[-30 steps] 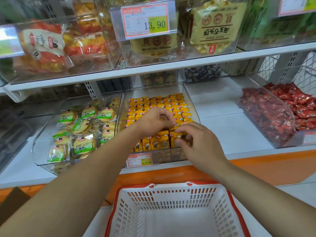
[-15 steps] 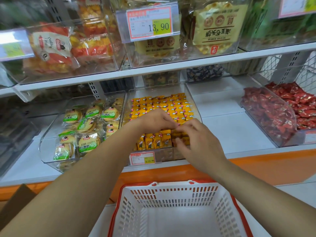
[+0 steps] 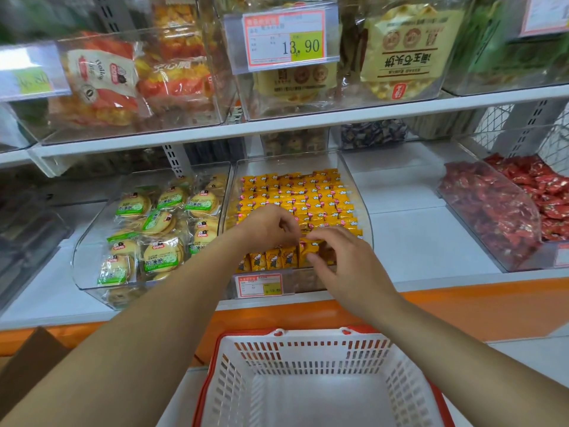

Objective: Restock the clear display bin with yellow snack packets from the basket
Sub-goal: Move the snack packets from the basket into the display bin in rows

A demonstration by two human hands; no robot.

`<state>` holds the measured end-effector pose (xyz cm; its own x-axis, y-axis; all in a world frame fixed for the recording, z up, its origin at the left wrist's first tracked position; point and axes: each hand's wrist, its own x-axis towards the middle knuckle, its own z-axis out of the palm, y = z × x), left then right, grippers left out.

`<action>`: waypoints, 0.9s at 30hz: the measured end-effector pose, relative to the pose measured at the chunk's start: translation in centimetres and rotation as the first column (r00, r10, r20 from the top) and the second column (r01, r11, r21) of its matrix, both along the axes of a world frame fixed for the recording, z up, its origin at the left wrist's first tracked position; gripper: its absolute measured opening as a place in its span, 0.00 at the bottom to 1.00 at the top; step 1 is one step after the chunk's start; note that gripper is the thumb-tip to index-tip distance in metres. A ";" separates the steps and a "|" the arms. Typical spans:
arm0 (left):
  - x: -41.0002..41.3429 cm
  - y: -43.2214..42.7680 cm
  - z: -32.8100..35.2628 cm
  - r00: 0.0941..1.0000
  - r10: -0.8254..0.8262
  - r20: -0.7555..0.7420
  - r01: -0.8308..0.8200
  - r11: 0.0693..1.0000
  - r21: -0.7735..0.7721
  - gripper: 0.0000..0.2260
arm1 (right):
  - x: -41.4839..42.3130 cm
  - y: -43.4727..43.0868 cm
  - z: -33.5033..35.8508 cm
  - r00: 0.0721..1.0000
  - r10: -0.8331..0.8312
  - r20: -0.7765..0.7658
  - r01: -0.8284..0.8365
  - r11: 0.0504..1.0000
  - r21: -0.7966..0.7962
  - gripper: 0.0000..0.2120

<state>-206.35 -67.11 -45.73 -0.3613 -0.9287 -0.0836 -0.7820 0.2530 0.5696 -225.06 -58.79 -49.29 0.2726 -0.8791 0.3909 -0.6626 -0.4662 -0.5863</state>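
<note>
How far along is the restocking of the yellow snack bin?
Nearly done. The clear display bin is packed with rows of yellow packets, and the basket shows no packets. In hand: the right hand pinches a front-row packet, the left hand beside it. Left: seating that packet.

light: bright, even | glare: clear bin fronts | blur: left edge | distortion: wide-angle bowing

From my feed: basket [image 3: 308, 352] below the shelf [image 3: 415, 241]; on it, snack packets [image 3: 308, 198] in the display bin [image 3: 354, 186], cookie bin [image 3: 89, 257] left, candy bin [image 3: 492, 229] right.
</note>
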 end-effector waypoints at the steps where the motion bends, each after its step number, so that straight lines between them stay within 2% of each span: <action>1: 0.1 0.0 0.1 0.999 0.017 -0.049 -0.017 1.000 -0.001 0.08 | 0.0 -0.1 0.0 1.000 -0.005 0.023 0.005 1.000 0.017 0.14; 3: 0.5 0.0 0.1 0.993 0.040 -0.113 -0.041 0.999 -0.010 0.07 | 0.0 -0.4 -0.1 0.997 -0.011 0.073 0.007 0.999 0.047 0.12; 7: -0.2 0.0 -0.4 1.000 0.006 0.000 -0.006 1.000 -0.029 0.04 | -0.3 -0.7 -0.2 0.993 -0.005 0.114 -0.005 0.996 0.088 0.12; 10: -0.8 -0.3 -0.5 0.994 0.024 0.108 -0.019 0.999 -0.050 0.07 | -0.5 -0.8 -0.4 0.991 0.008 0.132 -0.021 0.995 0.097 0.12; 14: -1.1 -0.2 -0.5 0.995 0.012 0.101 -0.014 1.000 0.018 0.10 | -0.7 -0.6 -0.6 0.989 0.024 0.144 -0.036 0.996 0.084 0.13; 16: -0.9 0.1 -0.4 1.000 0.008 0.018 -0.009 0.999 0.039 0.10 | -0.8 -0.6 -0.5 0.991 0.020 0.133 -0.029 0.998 0.062 0.12; 19: -0.5 0.6 0.1 0.982 0.033 -0.188 -0.026 0.999 0.039 0.08 | -0.8 -0.7 -0.2 0.997 -0.019 0.077 0.017 1.000 0.021 0.12; 23: -0.6 1.5 0.3 0.960 0.035 -0.279 -0.027 0.999 0.031 0.06 | -0.6 -0.8 0.2 0.998 -0.052 -0.028 0.052 0.999 -0.002 0.13; 27: -0.8 1.8 0.5 0.933 0.079 -0.352 -0.076 0.997 0.022 0.03 | -0.8 -1.1 0.5 0.997 -0.037 -0.065 0.038 0.999 0.007 0.13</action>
<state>-207.17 -65.30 -45.25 -0.2954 -0.9549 0.0283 -0.5476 0.1935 0.8141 -225.83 -59.85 -48.84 0.2637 -0.8924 0.3661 -0.7160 -0.4354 -0.5457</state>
